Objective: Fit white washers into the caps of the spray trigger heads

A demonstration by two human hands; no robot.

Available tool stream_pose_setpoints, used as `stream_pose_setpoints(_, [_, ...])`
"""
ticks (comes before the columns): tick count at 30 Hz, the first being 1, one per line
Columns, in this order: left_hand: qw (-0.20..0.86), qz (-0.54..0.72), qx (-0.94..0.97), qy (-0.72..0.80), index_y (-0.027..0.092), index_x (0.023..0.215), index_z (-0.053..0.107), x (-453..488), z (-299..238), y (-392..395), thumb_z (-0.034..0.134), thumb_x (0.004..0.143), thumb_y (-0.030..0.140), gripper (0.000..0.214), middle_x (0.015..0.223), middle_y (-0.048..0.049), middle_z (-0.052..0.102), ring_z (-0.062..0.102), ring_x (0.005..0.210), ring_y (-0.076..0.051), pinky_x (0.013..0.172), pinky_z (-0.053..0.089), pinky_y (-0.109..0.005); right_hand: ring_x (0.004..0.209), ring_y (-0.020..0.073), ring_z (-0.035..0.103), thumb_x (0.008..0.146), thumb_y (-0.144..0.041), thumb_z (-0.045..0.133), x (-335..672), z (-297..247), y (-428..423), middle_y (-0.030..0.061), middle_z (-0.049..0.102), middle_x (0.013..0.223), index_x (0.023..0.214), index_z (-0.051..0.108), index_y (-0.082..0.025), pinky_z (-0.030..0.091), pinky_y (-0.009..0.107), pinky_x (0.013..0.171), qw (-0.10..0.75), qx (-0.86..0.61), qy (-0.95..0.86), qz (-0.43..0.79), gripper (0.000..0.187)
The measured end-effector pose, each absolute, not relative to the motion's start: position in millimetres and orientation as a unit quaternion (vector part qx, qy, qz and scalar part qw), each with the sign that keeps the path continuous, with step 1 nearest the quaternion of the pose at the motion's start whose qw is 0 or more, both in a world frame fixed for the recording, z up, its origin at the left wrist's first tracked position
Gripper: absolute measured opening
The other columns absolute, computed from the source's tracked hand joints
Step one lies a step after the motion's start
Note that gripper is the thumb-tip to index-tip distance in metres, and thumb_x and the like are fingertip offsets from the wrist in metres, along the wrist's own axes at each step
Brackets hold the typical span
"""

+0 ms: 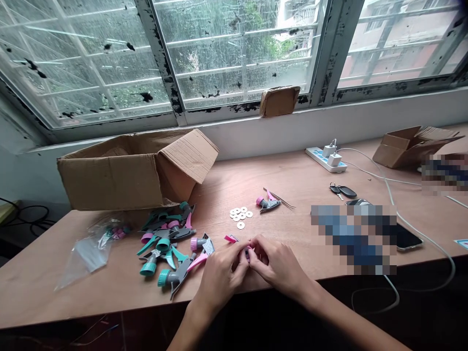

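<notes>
My left hand [228,265] and my right hand [276,261] meet near the table's front edge, both closed, fingertips pinching a spray trigger head [247,253] with pink parts. Fingers hide most of it. A pink tip [231,239] pokes out just beyond my left fingers. Beside my left hand lies a spray trigger head with a pink collar [199,243], next to a pile of grey, teal and pink ones [163,243]. Several white ring washers [240,213] lie beyond my hands. Farther back, another spray trigger head [269,204] rests beside metal tweezers [280,197].
An open cardboard box [109,183] stands at the back left, with a clear plastic bag [89,253] before it. To the right are a power strip [325,160], keys [341,190], a phone [407,237], white cables and a smaller box [398,146]. Blurred patches hide some things.
</notes>
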State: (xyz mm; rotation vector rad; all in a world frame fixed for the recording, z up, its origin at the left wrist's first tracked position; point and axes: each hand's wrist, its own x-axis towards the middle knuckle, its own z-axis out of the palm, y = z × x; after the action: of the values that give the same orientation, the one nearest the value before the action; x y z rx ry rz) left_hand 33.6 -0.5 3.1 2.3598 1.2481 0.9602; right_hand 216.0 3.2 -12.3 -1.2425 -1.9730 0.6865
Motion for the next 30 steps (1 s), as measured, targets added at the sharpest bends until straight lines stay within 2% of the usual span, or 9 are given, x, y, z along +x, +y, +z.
stream_pose_setpoints(6, [0.187, 0.337, 0.802, 0.457, 0.023, 0.116, 0.072, 34.0, 0.3, 2.2, 0.053, 0.098, 0.017, 0.027, 0.099, -0.0022, 0.08, 0.075, 0.087, -0.019, 0.076, 0.056, -0.026, 0.065, 0.0159, 0.065, 0.097, -0.031, 0.054, 213.4, -12.0, 2.6, -0.0013, 0.071, 0.075, 0.089, 0.063, -0.023, 0.037, 0.026, 0.062, 0.358, -0.485, -0.749, 0.276, 0.015])
stream_pose_setpoints(10, [0.204, 0.35, 0.793, 0.455, 0.022, 0.118, 0.071, 31.3, -5.2, 3.4, 0.054, 0.098, 0.019, 0.026, 0.104, -0.0035, 0.08, 0.076, 0.091, -0.019, 0.08, 0.059, -0.027, 0.065, 0.0159, 0.065, 0.098, -0.032, 0.053, 212.1, -12.2, 2.1, -0.0012, 0.072, 0.075, 0.089, 0.065, -0.023, 0.037, 0.027, 0.062, 0.361, -0.484, -0.748, 0.274, 0.018])
stream_pose_setpoints(17, [0.148, 0.367, 0.811, 0.43, 0.021, 0.124, 0.068, 32.5, -6.9, 2.6, 0.052, 0.098, 0.015, 0.032, 0.112, -0.0064, 0.079, 0.076, 0.097, -0.021, 0.086, 0.06, -0.031, 0.067, 0.0167, 0.068, 0.098, -0.033, 0.053, 211.5, -14.0, 3.4, -0.0006, 0.074, 0.077, 0.092, 0.067, -0.023, 0.037, 0.027, 0.062, 0.353, -0.487, -0.746, 0.284, 0.019])
stream_pose_setpoints(23, [0.153, 0.378, 0.812, 0.417, 0.023, 0.123, 0.068, 30.2, -9.4, 3.8, 0.052, 0.099, 0.015, 0.03, 0.111, -0.0049, 0.079, 0.076, 0.095, -0.02, 0.085, 0.061, -0.029, 0.065, 0.0171, 0.066, 0.1, -0.033, 0.05, 210.9, -16.4, 4.2, 0.0001, 0.072, 0.076, 0.09, 0.064, -0.023, 0.036, 0.027, 0.061, 0.345, -0.474, -0.764, 0.27, 0.02])
stream_pose_setpoints(30, [0.18, 0.38, 0.805, 0.417, 0.025, 0.127, 0.066, 27.5, -10.1, 4.4, 0.05, 0.1, 0.015, 0.033, 0.115, -0.0041, 0.078, 0.075, 0.102, -0.019, 0.09, 0.061, -0.03, 0.071, 0.0174, 0.067, 0.104, -0.035, 0.048, 212.2, -10.1, 5.1, 0.0, 0.072, 0.08, 0.09, 0.06, -0.023, 0.038, 0.027, 0.064, 0.351, -0.444, -0.77, 0.295, 0.022])
